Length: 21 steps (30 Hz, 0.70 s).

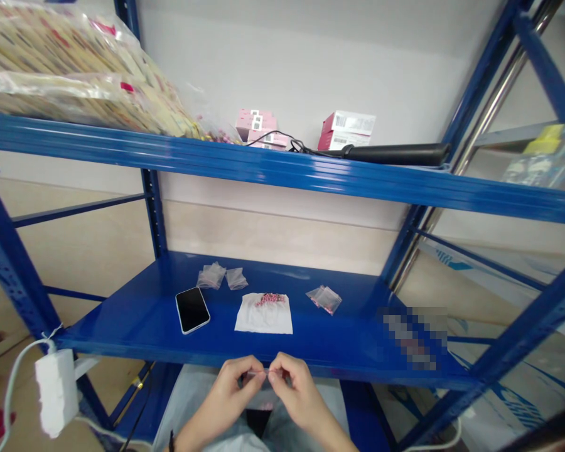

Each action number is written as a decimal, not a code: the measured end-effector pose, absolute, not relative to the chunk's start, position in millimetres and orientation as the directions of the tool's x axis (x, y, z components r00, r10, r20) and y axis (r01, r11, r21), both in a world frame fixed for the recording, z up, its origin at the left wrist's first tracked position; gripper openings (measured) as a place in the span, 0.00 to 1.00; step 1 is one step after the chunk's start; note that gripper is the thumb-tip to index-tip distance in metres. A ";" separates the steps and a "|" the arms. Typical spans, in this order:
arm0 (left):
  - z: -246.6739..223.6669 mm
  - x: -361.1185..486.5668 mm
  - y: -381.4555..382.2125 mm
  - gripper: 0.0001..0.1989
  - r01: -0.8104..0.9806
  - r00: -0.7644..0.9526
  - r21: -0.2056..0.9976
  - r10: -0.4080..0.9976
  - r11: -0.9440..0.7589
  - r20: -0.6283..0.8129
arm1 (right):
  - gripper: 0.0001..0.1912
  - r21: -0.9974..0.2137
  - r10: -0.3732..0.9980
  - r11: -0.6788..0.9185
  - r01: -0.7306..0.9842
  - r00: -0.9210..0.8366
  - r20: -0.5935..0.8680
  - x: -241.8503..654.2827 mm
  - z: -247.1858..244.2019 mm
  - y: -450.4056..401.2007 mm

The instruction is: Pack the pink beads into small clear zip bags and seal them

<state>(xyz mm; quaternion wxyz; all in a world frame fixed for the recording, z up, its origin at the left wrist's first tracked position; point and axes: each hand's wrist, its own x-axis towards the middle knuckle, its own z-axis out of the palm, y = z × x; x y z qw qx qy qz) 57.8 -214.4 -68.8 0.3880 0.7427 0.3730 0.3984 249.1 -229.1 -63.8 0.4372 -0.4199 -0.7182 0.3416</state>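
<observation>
Head view: From my distant seat I look forward and down through the one head camera at a blue steel shelving rack (pixel 9 263).

Left hand (pixel 230 402): I see it low, just below the front edge of the lower blue steel shelf (pixel 136 333).

Right hand (pixel 301 398): It is beside the left hand, at the same height, and the two fingertips groups nearly meet.

Fingers: On both hands the thumb and first finger are together, clamped on one thin clear plastic strip (pixel 263 374). I cannot tell if it is a small bag.

Strip place: It is in the air between the two pinches, above the person's lap and in front of the shelf edge.

Long axis: It lies almost level, from left to right across the fingers. I cannot say that one hand is nearer; both hold it.

On the lower shelf: A black smartphone (pixel 193 309) lies beside a white paper tissue (pixel 258 321) with small pink beads (pixel 270 299) on it. Small clear plastic bags (pixel 211 275) lie behind the phone, and more clear bags (pixel 324 299) lie to the right.

Upper shelf: Pink-and-white cardboard boxes (pixel 257 125) stand behind its blue beam (pixel 263 169).
</observation>
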 end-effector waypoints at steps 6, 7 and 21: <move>-67.4 57.0 -214.7 0.16 0.254 0.426 0.866 0.854 -0.429 0.298 | 0.12 -0.850 0.898 0.406 0.336 -0.318 0.303 251.6 -59.1 -230.1; -67.2 56.1 -214.0 0.16 0.249 0.430 0.869 0.853 -0.428 0.297 | 0.12 -0.845 0.896 0.412 0.341 -0.322 0.307 252.6 -58.3 -230.1; -63.4 46.2 -205.8 0.19 0.281 0.418 0.868 0.866 -0.409 0.273 | 0.19 -0.801 0.916 0.380 0.463 -0.310 0.255 265.5 -59.9 -219.6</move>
